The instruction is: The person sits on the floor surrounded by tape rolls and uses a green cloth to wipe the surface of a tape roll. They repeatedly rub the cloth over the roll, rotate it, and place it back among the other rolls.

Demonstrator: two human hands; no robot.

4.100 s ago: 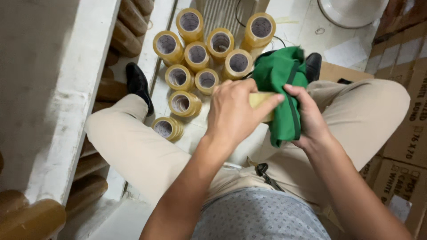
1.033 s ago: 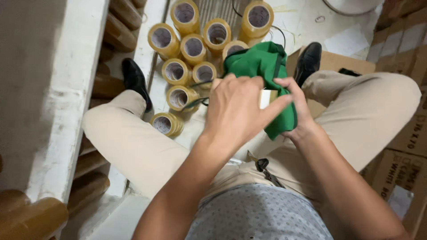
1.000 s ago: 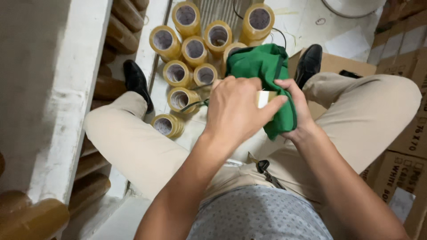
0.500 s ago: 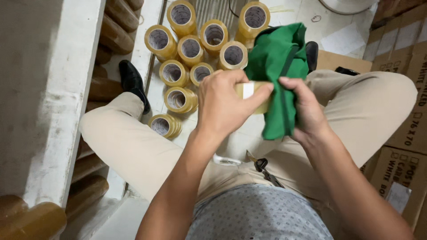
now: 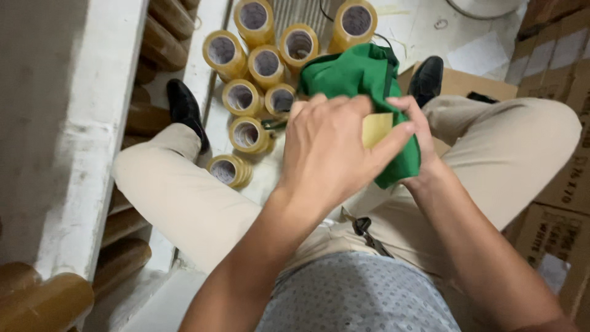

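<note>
My left hand [image 5: 329, 154] wraps over a yellowish roll of tape [image 5: 376, 128], of which only a small patch shows between the fingers. My right hand [image 5: 419, 138] presses a green cloth [image 5: 356, 77] against the same roll from the far side. Both hands are held above my lap, between my knees in beige trousers. The cloth bunches up above the hands and hangs down to the right of the roll.
Several rolls of yellowish tape [image 5: 265, 63] stand on the floor ahead of my feet. A white beam [image 5: 86, 141] runs along the left with brown tubes [image 5: 169, 27] beside it. Cardboard boxes [image 5: 562, 184] stack up on the right. Black shoes [image 5: 184, 110] flank the rolls.
Both hands and the cloth have stayed over the lap with small shifts; the cloth has risen slightly and my left fingers have turned over the roll.
</note>
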